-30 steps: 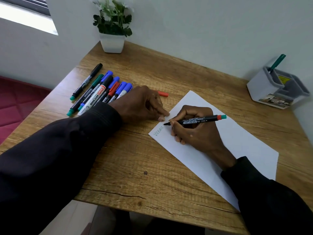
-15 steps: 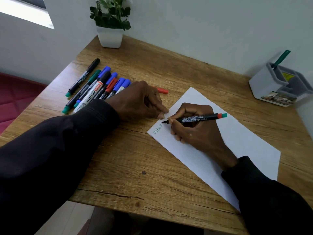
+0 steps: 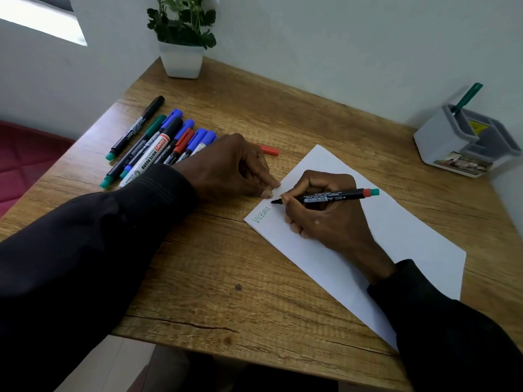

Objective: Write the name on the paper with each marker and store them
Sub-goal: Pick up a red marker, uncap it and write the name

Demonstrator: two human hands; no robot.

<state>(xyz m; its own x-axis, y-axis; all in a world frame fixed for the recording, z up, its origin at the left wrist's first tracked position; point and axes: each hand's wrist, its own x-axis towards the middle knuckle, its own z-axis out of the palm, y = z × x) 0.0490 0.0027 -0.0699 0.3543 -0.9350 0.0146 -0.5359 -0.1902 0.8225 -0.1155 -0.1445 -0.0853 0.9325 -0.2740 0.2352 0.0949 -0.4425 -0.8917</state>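
Observation:
A white paper [image 3: 402,239] lies slanted on the wooden desk [image 3: 226,278], with green writing [image 3: 261,215] near its left corner. My right hand [image 3: 325,213] grips a black marker [image 3: 328,198] with a red band and green end; its tip touches the paper just past the writing. My left hand [image 3: 229,171] rests beside the paper's left edge, fingertips touching it. Several capped markers [image 3: 158,142] in blue, green, red and black lie in a row at the left. An orange cap [image 3: 270,150] lies just behind my left hand.
A grey desk organiser [image 3: 458,140] stands at the right edge with a green marker [image 3: 467,97] upright in it. A white potted plant [image 3: 181,60] sits at the far corner. Walls close off the back and right; the near and left edges are open.
The marker tip has moved a little to the right along the line of writing. My left hand has stayed at the paper's edge. The camera has shifted slightly.

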